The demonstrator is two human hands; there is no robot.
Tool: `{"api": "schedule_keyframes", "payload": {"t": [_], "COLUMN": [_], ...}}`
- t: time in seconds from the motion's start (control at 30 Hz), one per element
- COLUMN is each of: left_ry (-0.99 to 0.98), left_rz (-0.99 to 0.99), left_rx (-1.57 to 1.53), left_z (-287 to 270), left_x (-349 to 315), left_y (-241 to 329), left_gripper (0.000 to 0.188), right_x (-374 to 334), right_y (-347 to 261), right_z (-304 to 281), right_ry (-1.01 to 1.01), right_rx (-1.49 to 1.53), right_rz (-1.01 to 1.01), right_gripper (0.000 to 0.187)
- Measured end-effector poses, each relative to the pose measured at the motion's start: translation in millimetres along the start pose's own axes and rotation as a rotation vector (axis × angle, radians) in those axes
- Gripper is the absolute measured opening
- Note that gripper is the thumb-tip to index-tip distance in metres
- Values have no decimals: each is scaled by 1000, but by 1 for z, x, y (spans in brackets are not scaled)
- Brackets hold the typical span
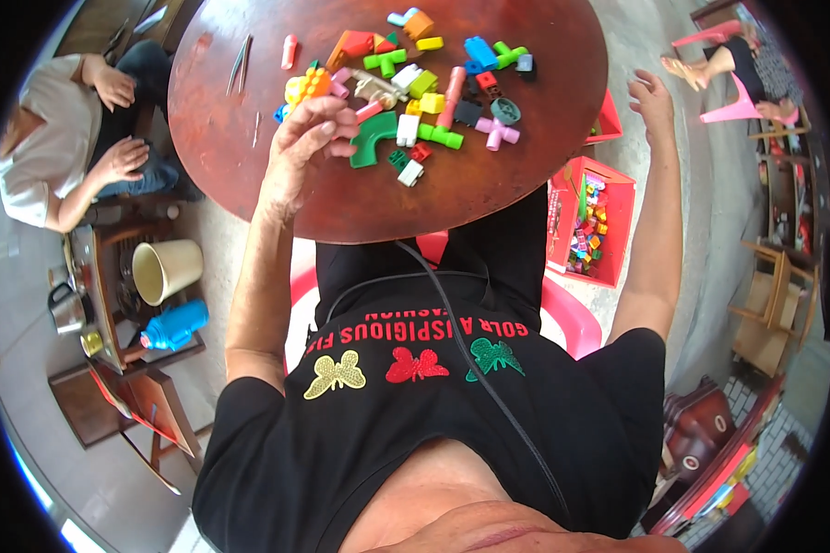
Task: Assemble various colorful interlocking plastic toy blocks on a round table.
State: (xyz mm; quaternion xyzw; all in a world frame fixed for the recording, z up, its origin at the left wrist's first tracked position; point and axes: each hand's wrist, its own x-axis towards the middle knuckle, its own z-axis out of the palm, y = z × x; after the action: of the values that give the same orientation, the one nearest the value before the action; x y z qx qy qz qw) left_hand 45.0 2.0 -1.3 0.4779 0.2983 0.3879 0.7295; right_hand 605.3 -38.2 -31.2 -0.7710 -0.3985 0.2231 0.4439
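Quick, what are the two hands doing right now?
Left hand: fingers curled over the toy blocks on the round table; whether it holds one cannot be told.
Right hand: open, empty, off the table's right edge.

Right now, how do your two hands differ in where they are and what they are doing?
The left hand is over the round brown table, fingers curled at the edge of the pile of plastic building blocks; the right hand is off the table's right side, above the red box of blocks. The left hand's fingers look pinched together, perhaps on a small piece; the right hand is spread open and empty. Both arms are bare and raised.
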Motion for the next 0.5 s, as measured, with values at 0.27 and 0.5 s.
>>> {"api": "schedule_keyframes", "payload": {"t": [0.27, 0.5], "left_ry": [74, 94], "left_rz": [33, 49], "left_rx": [-26, 9], "left_z": [-3, 3], "left_x": [-3, -4], "left_y": [0, 0], "left_gripper": [24, 23], "right_x": [-144, -193], "right_y": [-135, -109], "right_z": [122, 149], "right_ry": [-485, -215], "right_rx": [-346, -793], "right_rz": [-586, -722], "right_gripper": [29, 31]}}
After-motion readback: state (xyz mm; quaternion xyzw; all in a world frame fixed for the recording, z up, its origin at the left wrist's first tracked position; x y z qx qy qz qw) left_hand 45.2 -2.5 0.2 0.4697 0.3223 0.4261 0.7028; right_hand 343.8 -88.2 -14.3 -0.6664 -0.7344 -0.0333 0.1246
